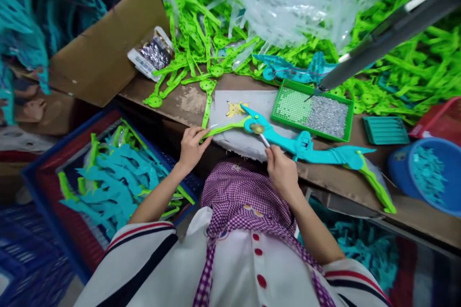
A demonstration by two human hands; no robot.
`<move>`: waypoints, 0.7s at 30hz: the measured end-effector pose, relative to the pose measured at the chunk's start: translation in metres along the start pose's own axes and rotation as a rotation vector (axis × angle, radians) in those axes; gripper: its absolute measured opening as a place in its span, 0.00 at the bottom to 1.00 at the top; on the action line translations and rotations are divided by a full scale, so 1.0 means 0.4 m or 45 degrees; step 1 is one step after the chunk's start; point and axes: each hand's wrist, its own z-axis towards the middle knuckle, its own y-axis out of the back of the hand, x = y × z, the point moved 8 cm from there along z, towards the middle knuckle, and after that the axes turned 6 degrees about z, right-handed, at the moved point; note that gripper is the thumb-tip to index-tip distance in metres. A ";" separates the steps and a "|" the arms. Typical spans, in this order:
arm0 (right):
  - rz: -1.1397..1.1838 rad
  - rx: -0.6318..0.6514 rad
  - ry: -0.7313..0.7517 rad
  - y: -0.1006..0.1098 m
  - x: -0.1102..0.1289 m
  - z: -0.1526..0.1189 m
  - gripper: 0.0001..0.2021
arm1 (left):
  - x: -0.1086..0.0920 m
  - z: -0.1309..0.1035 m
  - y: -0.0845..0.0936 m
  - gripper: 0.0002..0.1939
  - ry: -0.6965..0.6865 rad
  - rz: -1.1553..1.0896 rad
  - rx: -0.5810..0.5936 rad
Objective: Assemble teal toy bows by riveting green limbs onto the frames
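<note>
A turquoise plastic toy bow [277, 136] with a lime-green limb at each end lies across the bench edge, partly over a white cloth [220, 108] with a yellow cartoon figure. My left hand [192, 150] pinches the outer end of its left green limb [230, 125]. In my right hand [283, 170] is the metal handle of a small hammer [257, 128]. Its rounded, brass-coloured head, a little blurred, is over the joint between the green limb and the turquoise body; whether it touches cannot be told. Behind the bow, a green tray [309, 131] holds small silvery metal pieces.
Heaps of lime-green parts [414, 43] and clear bags [295, 5] cover the back. A grey pole-like device [378, 38] slants toward the tray. A blue bucket [403, 163] stands right. Left are a cardboard box [108, 43], a blue crate [39, 172] of bows and another person's hand [35, 109].
</note>
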 end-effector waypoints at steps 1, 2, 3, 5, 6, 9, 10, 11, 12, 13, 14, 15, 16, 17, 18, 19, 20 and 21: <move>-0.070 0.054 -0.020 -0.006 -0.004 0.007 0.26 | 0.002 0.004 -0.005 0.13 -0.016 -0.035 0.005; -0.121 0.095 -0.031 -0.010 -0.007 0.014 0.26 | 0.004 0.007 -0.008 0.12 -0.033 -0.069 0.002; -0.148 0.116 -0.029 -0.008 -0.007 0.019 0.26 | 0.005 0.009 -0.010 0.12 -0.048 -0.102 -0.003; -0.141 0.094 -0.001 0.010 0.008 0.028 0.26 | 0.009 0.012 -0.012 0.12 -0.063 -0.150 -0.005; -0.117 0.061 0.018 0.024 0.021 0.030 0.26 | 0.010 0.012 -0.013 0.11 -0.062 -0.163 -0.003; -0.009 -0.076 0.087 0.063 0.077 0.037 0.26 | 0.012 0.012 -0.020 0.11 -0.053 -0.172 0.042; 0.018 -0.105 0.110 0.065 0.095 0.042 0.26 | 0.010 0.013 -0.022 0.12 -0.057 -0.173 0.060; 0.025 -0.107 0.132 0.059 0.110 0.049 0.26 | 0.008 0.014 -0.024 0.12 -0.063 -0.172 0.078; 0.010 -0.077 0.146 0.043 0.120 0.058 0.26 | 0.007 0.016 -0.026 0.13 -0.070 -0.172 0.092; -0.025 -0.021 0.150 0.020 0.125 0.068 0.26 | 0.006 0.018 -0.028 0.13 -0.077 -0.173 0.100; -0.072 0.046 0.145 -0.004 0.124 0.078 0.26 | 0.005 0.020 -0.029 0.13 -0.082 -0.175 0.106; -0.120 0.109 0.135 -0.026 0.121 0.086 0.26 | 0.005 0.023 -0.030 0.13 -0.089 -0.181 0.106; -0.159 0.156 0.124 -0.041 0.116 0.092 0.26 | 0.005 0.025 -0.031 0.14 -0.098 -0.190 0.102; -0.178 0.179 0.120 -0.048 0.114 0.096 0.26 | 0.005 0.028 -0.031 0.14 -0.107 -0.202 0.098; -0.174 0.178 0.128 -0.048 0.117 0.097 0.26 | 0.005 0.029 -0.032 0.14 -0.116 -0.215 0.097; -0.151 0.164 0.149 -0.044 0.126 0.095 0.25 | 0.006 0.030 -0.033 0.15 -0.123 -0.226 0.100; -0.116 0.145 0.182 -0.039 0.140 0.091 0.25 | 0.006 0.031 -0.034 0.15 -0.125 -0.234 0.103; -0.083 0.134 0.216 -0.037 0.157 0.087 0.25 | 0.007 0.032 -0.035 0.15 -0.121 -0.238 0.111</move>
